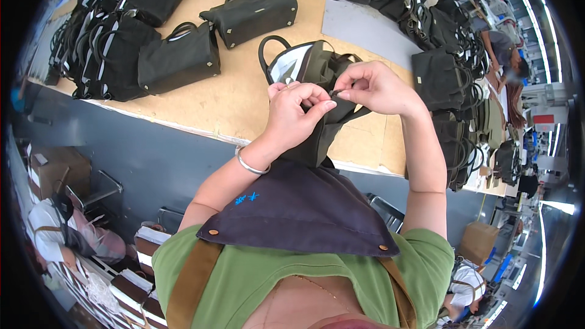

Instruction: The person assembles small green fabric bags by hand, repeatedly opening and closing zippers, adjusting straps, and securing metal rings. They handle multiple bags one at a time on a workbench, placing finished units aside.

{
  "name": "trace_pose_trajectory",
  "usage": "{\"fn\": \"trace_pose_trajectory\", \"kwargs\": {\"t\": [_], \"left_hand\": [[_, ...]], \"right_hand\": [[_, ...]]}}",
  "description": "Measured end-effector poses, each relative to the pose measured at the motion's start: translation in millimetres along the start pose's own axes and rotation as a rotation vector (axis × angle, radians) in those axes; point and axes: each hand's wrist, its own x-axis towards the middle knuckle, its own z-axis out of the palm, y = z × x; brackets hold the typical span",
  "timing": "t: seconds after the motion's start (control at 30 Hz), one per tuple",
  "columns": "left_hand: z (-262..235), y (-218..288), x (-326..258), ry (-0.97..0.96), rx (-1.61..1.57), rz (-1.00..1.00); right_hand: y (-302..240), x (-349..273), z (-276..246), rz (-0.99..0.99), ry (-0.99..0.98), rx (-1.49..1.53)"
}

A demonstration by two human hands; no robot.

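A tan table (pixel 195 106) bears dark bags (pixel 116 55) heaped at its left and more along its right. At its near edge sits an open dark handbag (pixel 312 141) with white lining. The left hand (pixel 295 109) and right hand (pixel 375 88) each pinch its upper edge, fingertips nearly meeting; a silvery bangle (pixel 248 163) rings the left wrist.

The shirt (pixel 262 268) is green; the apron (pixel 311 213) dark, copper-riveted, blue-marked; its straps (pixel 192 283) brown; the bangle (pixel 245 166) silver.

Grey floor (pixel 158 164), tan tabletop (pixel 237 88), bright strip lights (pixel 541 250) at right.
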Motion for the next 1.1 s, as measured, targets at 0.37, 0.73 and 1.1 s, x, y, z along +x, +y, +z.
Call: {"fn": "trace_pose_trajectory", "kwargs": {"t": [0.37,0.73,1.1], "left_hand": [[-3.8,2.7,4.5,0.049,-0.127,0.167],[-10.4,5.1,3.8,-0.015,-0.279,-0.034],[-4.7,6.7,4.5,0.067,-0.130,0.089]], "right_hand": [[-8.3,3.7,-3.3,-0.078,0.005,-0.018],[-34.7,-5.7,-5.4,-0.012,-0.076,-0.112],[-19.5,-9.4,7.9,-0.031,0.097,-0.032]]}}
